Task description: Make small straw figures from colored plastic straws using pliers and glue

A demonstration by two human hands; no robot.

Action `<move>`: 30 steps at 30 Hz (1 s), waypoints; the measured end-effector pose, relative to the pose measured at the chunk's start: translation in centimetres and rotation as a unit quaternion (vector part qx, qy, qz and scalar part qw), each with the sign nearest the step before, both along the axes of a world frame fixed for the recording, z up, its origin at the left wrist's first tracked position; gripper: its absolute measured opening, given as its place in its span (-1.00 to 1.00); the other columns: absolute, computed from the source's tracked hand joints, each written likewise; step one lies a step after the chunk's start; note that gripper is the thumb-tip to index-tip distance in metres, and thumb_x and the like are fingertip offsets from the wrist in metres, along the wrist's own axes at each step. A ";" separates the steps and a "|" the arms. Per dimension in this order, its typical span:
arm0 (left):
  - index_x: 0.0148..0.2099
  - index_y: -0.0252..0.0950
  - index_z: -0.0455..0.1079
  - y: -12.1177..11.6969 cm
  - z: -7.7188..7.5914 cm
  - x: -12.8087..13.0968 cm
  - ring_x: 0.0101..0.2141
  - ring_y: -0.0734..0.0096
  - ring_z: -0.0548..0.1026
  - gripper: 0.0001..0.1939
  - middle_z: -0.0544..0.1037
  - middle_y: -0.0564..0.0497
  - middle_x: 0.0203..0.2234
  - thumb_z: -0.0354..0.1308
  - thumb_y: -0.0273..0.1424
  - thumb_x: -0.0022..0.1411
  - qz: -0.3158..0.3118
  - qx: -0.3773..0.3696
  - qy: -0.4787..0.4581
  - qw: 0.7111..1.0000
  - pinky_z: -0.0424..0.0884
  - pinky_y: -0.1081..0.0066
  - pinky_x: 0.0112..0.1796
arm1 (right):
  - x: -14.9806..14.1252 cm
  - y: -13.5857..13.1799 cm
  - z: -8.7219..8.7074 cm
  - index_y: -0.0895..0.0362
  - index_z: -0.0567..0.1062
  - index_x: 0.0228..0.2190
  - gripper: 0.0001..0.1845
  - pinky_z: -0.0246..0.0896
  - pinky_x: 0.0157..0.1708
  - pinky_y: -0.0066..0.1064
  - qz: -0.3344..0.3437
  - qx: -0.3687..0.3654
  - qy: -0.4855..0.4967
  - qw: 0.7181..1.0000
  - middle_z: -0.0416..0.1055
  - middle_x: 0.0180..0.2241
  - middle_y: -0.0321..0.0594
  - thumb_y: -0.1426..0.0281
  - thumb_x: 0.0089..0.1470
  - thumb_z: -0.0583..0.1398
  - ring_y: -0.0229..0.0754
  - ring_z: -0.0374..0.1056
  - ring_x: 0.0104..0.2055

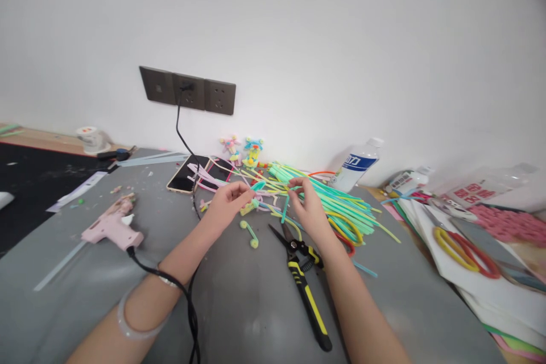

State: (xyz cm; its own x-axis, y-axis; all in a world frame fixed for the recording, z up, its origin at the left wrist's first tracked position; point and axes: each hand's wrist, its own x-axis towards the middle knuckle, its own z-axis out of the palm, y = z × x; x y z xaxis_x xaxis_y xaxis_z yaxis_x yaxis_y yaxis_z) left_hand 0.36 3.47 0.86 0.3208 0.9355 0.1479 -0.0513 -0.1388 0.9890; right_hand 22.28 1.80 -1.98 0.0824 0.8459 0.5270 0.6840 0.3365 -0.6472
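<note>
A small bent piece of teal pipe cleaner (258,186) is pinched between the thumb and fingers of my left hand (232,200). My right hand (307,207), a little apart from it, has its fingers closed on a short straight teal pipe cleaner (285,209) that points downward. Below the hands lies a green pipe cleaner piece with curled ends (252,235). Black-and-yellow cutters (309,301) rest beside my right forearm, jaws pointing away. Behind my right hand spreads a bundle of green and teal pipe cleaners (345,205).
A pink glue gun (113,224) lies at left, its black cord (191,307) crossing by my left forearm. Two small pipe cleaner figures (253,152) stand by the wall near phones (187,174). A bottle (356,165) leans at back right; scissors (464,253) lie on papers.
</note>
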 end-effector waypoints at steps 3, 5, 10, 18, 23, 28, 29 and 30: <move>-0.48 -0.29 0.34 0.0 -0.1 0.0 -0.58 0.55 0.20 -0.67 0.28 0.15 -0.65 0.24 -0.13 0.05 -0.004 0.000 -0.004 1.000 0.15 0.49 -0.50 | 0.1 0.0 0.2 0.08 0.34 -0.50 -0.68 0.16 -0.23 -0.27 -0.008 0.005 -0.036 0.999 0.37 -0.39 -0.20 0.21 0.24 0.05 -0.11 0.31 -0.31; -0.48 -0.29 0.34 0.0 -0.2 0.0 -0.58 0.55 0.21 -0.67 0.29 0.15 -0.65 0.24 -0.13 0.06 -0.006 -0.003 -0.006 1.000 0.15 0.49 -0.50 | 0.2 0.0 0.3 0.07 0.30 -0.53 -0.63 0.13 -0.30 -0.29 -0.010 -0.001 -0.031 0.999 0.29 -0.50 -0.26 0.23 0.29 -0.03 -0.14 0.26 -0.39; -0.48 -0.29 0.33 0.1 -0.4 -0.1 -0.57 0.55 0.21 -0.65 0.29 0.15 -0.64 0.24 -0.11 0.06 -0.007 -0.003 -0.003 1.000 0.15 0.49 -0.49 | 0.1 -0.2 0.4 0.04 0.19 -0.48 -0.71 0.03 -0.45 -0.35 -0.021 -0.022 0.018 0.999 0.14 -0.58 -0.38 0.22 0.27 -0.03 -0.19 0.11 -0.52; -0.47 -0.30 0.35 0.1 -0.5 -0.1 -0.57 0.54 0.23 -0.65 0.30 0.14 -0.64 0.24 -0.10 0.06 -0.005 -0.003 0.008 1.000 0.16 0.49 -0.48 | 0.2 -0.4 1.2 0.11 0.39 -0.61 -0.55 0.01 -0.46 -0.38 -0.039 -0.060 0.037 0.997 0.22 -0.64 -0.35 0.01 0.04 0.21 -0.24 0.12 -0.55; -0.47 -0.30 0.35 0.2 -0.5 -0.1 -0.57 0.55 0.22 -0.64 0.30 0.14 -0.64 0.25 -0.09 0.04 -0.006 -0.008 0.000 1.000 0.15 0.49 -0.49 | 0.1 -0.4 1.2 0.11 0.38 -0.60 -0.58 0.00 -0.47 -0.39 -0.038 -0.050 0.024 0.998 0.19 -0.64 -0.37 0.04 0.01 0.24 -0.26 0.10 -0.57; -0.47 -0.30 0.34 0.2 -0.5 -0.1 -0.57 0.55 0.22 -0.64 0.30 0.14 -0.64 0.24 -0.10 0.05 -0.009 -0.004 0.001 1.000 0.15 0.49 -0.49 | -0.1 -0.3 1.3 0.09 0.31 -0.58 -0.63 0.02 -0.48 -0.39 -0.013 -0.032 0.018 0.999 0.18 -0.63 -0.38 0.12 0.09 0.19 -0.25 0.11 -0.55; -0.47 -0.30 0.34 0.1 -0.5 -0.1 -0.57 0.55 0.22 -0.64 0.30 0.14 -0.64 0.24 -0.10 0.06 -0.010 -0.004 0.001 1.000 0.15 0.49 -0.49 | -0.2 -0.3 1.3 0.09 0.30 -0.57 -0.64 0.03 -0.47 -0.39 -0.007 -0.029 0.019 0.999 0.18 -0.63 -0.38 0.14 0.10 0.19 -0.25 0.12 -0.55; -0.47 -0.30 0.34 0.1 -0.5 -0.1 -0.56 0.55 0.22 -0.64 0.30 0.14 -0.63 0.24 -0.10 0.06 -0.011 -0.003 0.002 1.000 0.15 0.49 -0.49 | -0.2 -0.3 1.3 0.09 0.29 -0.57 -0.65 0.03 -0.47 -0.39 -0.002 -0.028 0.018 0.999 0.19 -0.62 -0.38 0.16 0.11 0.18 -0.25 0.12 -0.54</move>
